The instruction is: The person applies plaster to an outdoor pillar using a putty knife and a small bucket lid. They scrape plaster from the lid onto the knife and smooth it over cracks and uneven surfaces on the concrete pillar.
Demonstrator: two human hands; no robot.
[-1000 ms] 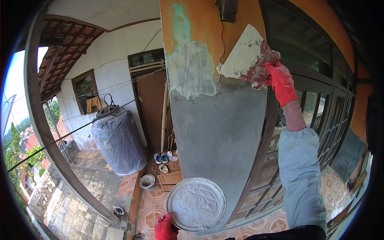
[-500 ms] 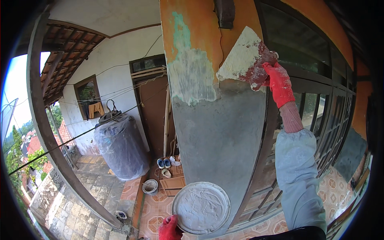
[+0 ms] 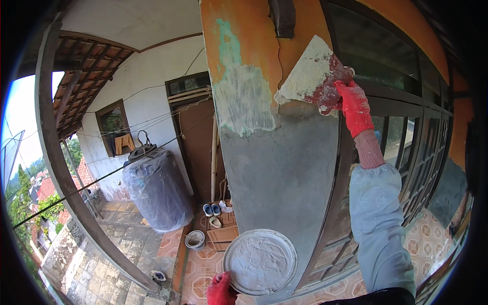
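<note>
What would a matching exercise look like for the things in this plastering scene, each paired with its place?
Things:
1. putty knife
2. round pan of plaster
3. wrapped water tank
4. small bucket

Places:
A. on the tiled floor near a wooden box
B. raised against the pillar in the right hand
C. standing beside the brown door
D. held low by the left hand

Pairs: 1-B, 2-D, 3-C, 4-A

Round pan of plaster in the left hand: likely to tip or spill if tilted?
The round pan looks shallow and full, so probably top-heavy. The left hand grips only its lower rim, so it may tip. The plaster looks thick and ridged, so it likely clings.
</note>
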